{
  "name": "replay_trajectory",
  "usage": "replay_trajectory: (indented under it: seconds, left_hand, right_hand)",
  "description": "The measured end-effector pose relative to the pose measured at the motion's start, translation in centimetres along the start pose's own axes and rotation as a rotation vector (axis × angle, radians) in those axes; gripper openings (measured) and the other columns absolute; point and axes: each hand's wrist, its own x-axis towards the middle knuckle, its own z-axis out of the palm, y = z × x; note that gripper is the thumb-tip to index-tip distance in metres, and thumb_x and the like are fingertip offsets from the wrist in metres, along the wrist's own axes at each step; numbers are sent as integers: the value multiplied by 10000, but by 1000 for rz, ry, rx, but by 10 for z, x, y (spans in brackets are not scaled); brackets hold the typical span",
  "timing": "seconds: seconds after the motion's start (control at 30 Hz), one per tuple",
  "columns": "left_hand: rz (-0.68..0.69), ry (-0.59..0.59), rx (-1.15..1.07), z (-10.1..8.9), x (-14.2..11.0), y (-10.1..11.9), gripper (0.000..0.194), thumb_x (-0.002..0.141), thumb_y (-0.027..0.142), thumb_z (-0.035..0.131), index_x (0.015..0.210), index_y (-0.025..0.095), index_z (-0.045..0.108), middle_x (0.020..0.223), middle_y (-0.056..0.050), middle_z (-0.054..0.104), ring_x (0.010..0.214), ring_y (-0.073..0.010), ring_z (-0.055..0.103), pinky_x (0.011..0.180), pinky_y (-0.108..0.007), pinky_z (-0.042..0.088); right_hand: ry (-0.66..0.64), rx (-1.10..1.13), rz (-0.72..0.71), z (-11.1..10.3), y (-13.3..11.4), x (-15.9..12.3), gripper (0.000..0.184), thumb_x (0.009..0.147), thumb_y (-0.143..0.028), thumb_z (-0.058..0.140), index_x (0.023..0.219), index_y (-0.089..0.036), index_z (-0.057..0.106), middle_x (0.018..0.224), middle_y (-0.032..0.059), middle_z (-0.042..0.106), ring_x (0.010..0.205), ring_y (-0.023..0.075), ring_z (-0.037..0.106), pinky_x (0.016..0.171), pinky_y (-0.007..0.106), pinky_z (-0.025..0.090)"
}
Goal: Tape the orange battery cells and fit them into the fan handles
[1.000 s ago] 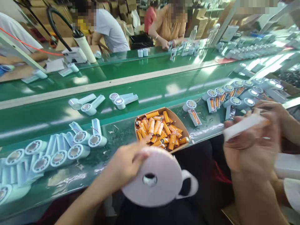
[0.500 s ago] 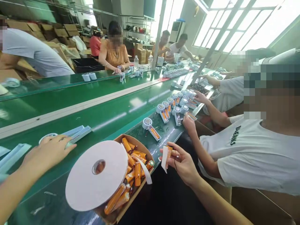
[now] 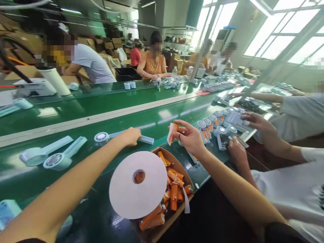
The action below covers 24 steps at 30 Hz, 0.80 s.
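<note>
My left hand is closed around the handle of a pale blue handheld fan casing on the green belt; its fingertips are partly hidden. The casing's round grille points left and the handle's end sticks out to the right. Between the thumb and fingers of my right hand is an orange-wrapped battery with a white strip along one side, held up above the bench. Below both hands sits a cardboard box of similar orange batteries, partly covered by a large white tape reel.
Two more fan casings lie on the belt at left. Fans with orange batteries stand in rows at right, beside a co-worker's hands. Across the belt, several people work; a white cylinder stands at far left.
The view has turned left. My left hand has gone from the casing's round head to its handle, farther right. My right hand has risen toward the belt, still holding the battery.
</note>
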Motion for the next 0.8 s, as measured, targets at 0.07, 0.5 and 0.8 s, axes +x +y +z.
replay_trajectory:
  seconds: [0.07,0.5,0.8]
  left_hand:
    - [-26,-71,-14,0,8,1,294,723,273,747,1006,299,820,1027,-62,808,969,-251,732,896,-329,558]
    - [-111,-29,-92,-7,14,6,333,974,388,484,1160,292,744,1186,-46,803,1107,-242,725,922,-303,514]
    - [-147,-7,-81,-8,31,-1,352,926,410,422,1063,298,727,1028,-34,813,982,-273,744,793,-312,490]
  right_hand:
    - [-78,-137,-3,11,9,27,505,744,-382,882,1205,-229,744,919,25,833,796,190,767,757,323,619]
    - [-523,-1164,-106,65,40,60,340,964,-283,733,1302,-255,717,943,41,843,904,239,791,801,298,541]
    - [-720,-1449,-125,77,25,65,432,1044,-407,639,1466,-323,605,1128,100,817,991,304,797,784,358,608]
